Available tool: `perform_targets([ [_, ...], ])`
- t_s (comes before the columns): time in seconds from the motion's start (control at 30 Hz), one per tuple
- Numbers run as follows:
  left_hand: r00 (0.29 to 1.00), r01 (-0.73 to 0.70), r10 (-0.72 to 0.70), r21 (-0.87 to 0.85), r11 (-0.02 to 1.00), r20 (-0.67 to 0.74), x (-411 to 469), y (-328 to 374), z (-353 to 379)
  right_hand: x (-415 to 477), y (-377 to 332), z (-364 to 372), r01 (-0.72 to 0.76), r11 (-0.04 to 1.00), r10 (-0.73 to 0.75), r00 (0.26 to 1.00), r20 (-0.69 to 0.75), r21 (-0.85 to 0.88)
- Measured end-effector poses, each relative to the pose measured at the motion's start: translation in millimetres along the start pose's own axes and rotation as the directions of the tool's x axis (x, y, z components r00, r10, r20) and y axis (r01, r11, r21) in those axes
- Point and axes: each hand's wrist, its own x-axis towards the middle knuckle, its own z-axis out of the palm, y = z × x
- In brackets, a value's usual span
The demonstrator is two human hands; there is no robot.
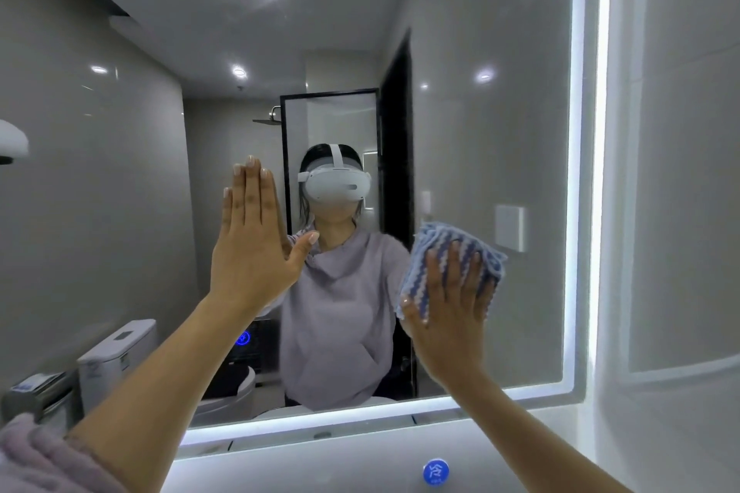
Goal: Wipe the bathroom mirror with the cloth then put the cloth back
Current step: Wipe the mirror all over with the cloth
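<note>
The bathroom mirror [492, 132] fills most of the view, edged with a lit white strip along its right and bottom sides. My right hand [448, 316] presses a blue and white striped cloth [460, 248] flat against the glass at the lower right, fingers spread over it. My left hand [250, 248] rests flat on the mirror left of centre, fingers straight and together, thumb out, holding nothing. The glass reflects a person in a grey top wearing a white headset.
A white ledge [360, 464] runs below the mirror, with a round blue button [435, 471] on it. A tiled wall [680, 212] stands right of the mirror. Reflected in the glass are a toilet [120, 360], a shower door and ceiling lights.
</note>
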Motion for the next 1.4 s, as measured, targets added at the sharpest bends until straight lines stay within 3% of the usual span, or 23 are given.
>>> perform_targets([
  [0.2,1.0,-0.002,0.002,-0.025,1.0,0.006,0.4,0.3,-1.7,-19.2,-48.8,11.9,0.143,0.989,-0.143,0.99,0.003,-0.02],
  [0.43,1.0,-0.004,0.004,-0.017,1.0,0.02,-0.2,-0.2,-0.9,-49.3,-98.3,26.2,0.26,0.962,-0.264,0.964,0.033,0.083],
  [0.6,1.0,0.001,-0.001,-0.018,1.0,0.022,-0.5,-0.6,-0.7,-58.4,-100.7,32.6,0.281,0.955,-0.289,0.954,0.078,0.099],
  [0.87,1.0,-0.008,0.009,-0.022,1.0,0.025,-0.5,-1.1,-2.1,-56.2,-72.4,28.6,0.344,0.937,-0.346,0.938,0.025,0.065],
  [1.4,1.0,-0.006,0.006,-0.015,1.0,0.007,0.4,-1.6,-0.5,-51.6,62.4,10.4,0.346,0.938,-0.344,0.936,0.07,-0.026],
])
